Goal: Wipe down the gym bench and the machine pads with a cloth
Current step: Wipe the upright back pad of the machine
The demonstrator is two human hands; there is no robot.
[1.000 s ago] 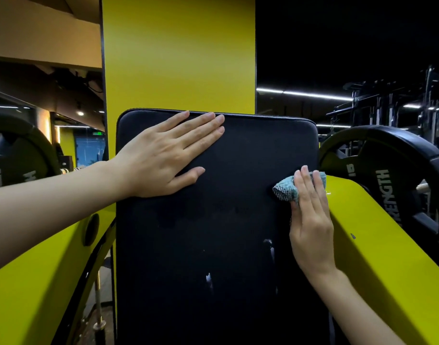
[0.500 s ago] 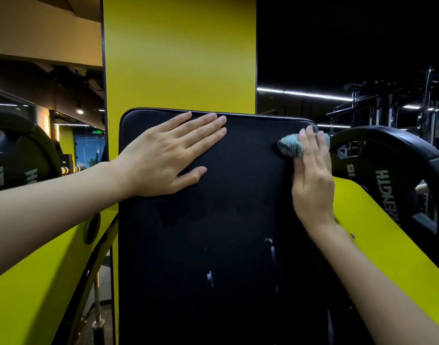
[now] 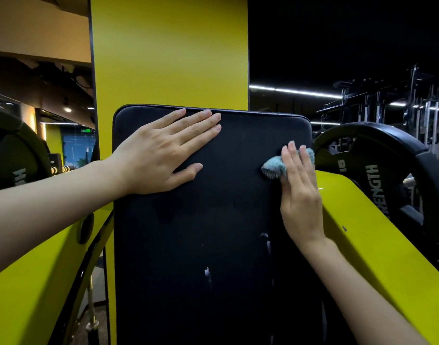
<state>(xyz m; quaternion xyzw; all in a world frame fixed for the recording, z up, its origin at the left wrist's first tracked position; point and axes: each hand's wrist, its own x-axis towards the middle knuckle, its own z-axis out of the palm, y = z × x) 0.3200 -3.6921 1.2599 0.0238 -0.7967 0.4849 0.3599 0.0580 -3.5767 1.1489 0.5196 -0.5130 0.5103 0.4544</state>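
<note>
**Cloth at work on a gym machine pad**

A person's left hand (image 3: 161, 155) lies flat and wide on the upper left of a tall black pad (image 3: 188, 245), with the fingers straight and together and the thumb spread below them. At the pad's right edge the right hand (image 3: 300, 192) presses a bunched blue-green cloth (image 3: 274, 168) against the black surface. Its fingers are laid straight over the cloth, which pokes out to the left of them and again past the fingertips. The thumb cannot be seen.

Two pale streaks (image 3: 208, 275) mark the lower half of the pad, one near the middle and one closer to the right forearm. Yellow machine arms (image 3: 375, 245) slope away on both sides of the pad. Each carries a black weight plate (image 3: 387, 170), and the plate at the right of the frame shows white lettering.

A yellow column (image 3: 168, 51) rises behind the pad and fills the upper middle of the frame. To its right the room is dark, lit by a white strip light (image 3: 295, 90) over rows of metal racks (image 3: 425, 105). At the left, under a tan ceiling, a small green sign (image 3: 86, 130) glows.
</note>
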